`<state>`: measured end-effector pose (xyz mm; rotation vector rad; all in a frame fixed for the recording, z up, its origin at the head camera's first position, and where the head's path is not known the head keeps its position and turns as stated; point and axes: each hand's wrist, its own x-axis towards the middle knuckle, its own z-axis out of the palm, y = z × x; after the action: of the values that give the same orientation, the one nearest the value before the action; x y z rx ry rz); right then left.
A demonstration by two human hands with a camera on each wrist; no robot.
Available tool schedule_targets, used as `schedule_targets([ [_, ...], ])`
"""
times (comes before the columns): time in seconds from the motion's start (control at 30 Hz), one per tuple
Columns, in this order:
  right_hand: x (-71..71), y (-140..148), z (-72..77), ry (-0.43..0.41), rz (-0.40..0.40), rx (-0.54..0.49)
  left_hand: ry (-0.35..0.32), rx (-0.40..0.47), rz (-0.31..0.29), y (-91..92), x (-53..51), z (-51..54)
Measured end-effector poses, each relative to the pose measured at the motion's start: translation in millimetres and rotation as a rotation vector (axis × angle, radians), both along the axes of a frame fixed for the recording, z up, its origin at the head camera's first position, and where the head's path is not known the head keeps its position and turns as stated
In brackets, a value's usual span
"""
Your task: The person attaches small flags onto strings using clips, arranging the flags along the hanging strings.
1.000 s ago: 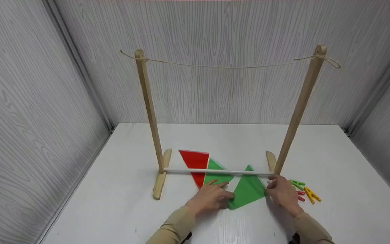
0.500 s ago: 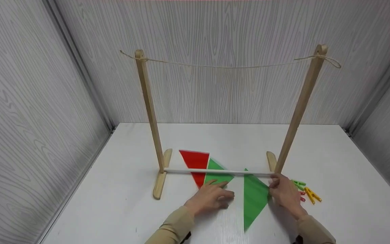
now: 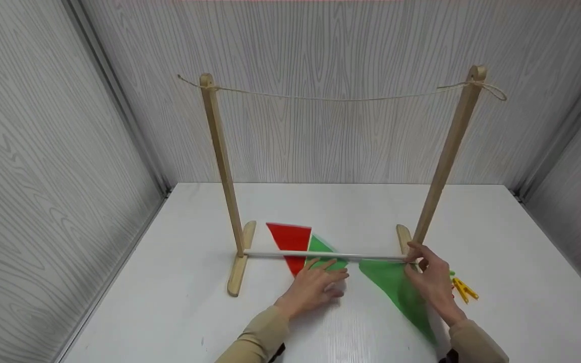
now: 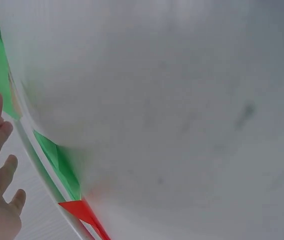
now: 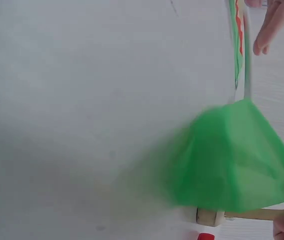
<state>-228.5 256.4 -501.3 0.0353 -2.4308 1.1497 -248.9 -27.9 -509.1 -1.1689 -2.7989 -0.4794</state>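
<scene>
My right hand pinches a corner of a green triangular pennant beside the foot of the right post. In the right wrist view that pennant is lifted and bends outward from the fingertips. My left hand holds nothing, its fingers spread and loosely bent. Its fingertips overlap the lower edge of a second green pennant in the head view; whether they touch it I cannot tell. A red pennant lies just left of that one, partly under the white crossbar in view.
Two wooden posts on feet carry a string tied between their tops. Right of my right hand lies a yellow clothespin, with other clothespins mostly hidden by the hand. Grey wood-grain panels enclose the white table.
The green pennant has turned and swung right, and now trails down beneath the right hand. That hand has moved up toward the post's foot. The left hand has stopped touching that pennant and barely shifted.
</scene>
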Motion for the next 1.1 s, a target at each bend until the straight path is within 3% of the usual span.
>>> schedule_targets([
  [0.23, -0.5, -6, 1.7, 0.104, 0.124, -0.155, -0.091, 0.124, 0.092, 4.9, -0.4, 4.0],
  [0.53, -2.2, -14, -1.6, 0.188, 0.202, -0.177, -0.379, 0.342, 0.182, 5.4, 3.1, 6.9],
  [0.87, -0.8, -14, 0.9, 0.186, 0.307, -0.278, -0.517, 0.515, 0.152, 7.4, 1.2, 7.0],
  [1.1, -0.7, -13, 0.1, 0.165, 0.315, -0.293, -0.616, 0.64, 0.157, 6.5, 1.3, 9.5],
])
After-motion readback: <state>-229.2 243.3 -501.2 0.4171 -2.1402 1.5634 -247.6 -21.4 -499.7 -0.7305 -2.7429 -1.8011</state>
